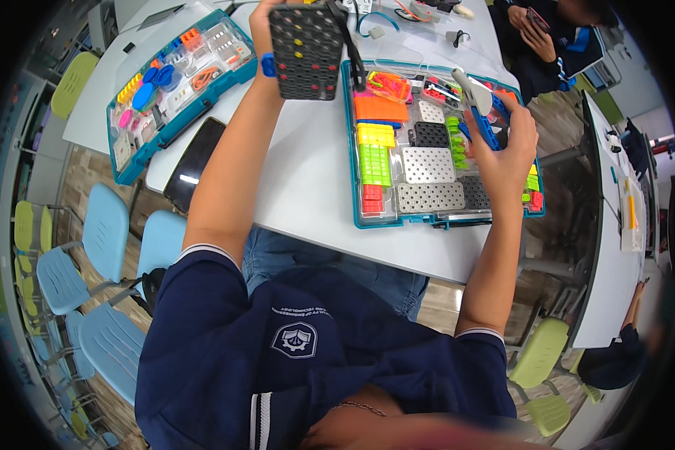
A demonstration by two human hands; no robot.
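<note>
My left hand is raised at the top and grips a black perforated block by its left side. Red and yellow pegs dot the block, and black cables hang along its right edge. My right hand is closed around a plier-like tool with blue arms and a white head. That hand is over the right part of an open teal parts case. Inside the case lie white perforated plates, orange, yellow, green and red strips, and black plates.
A second teal case with small parts stands on the left of the white table. Beside it a black phone lies at the table's edge. Another person's hands hold a phone at the upper right. Blue chairs stand at the left.
</note>
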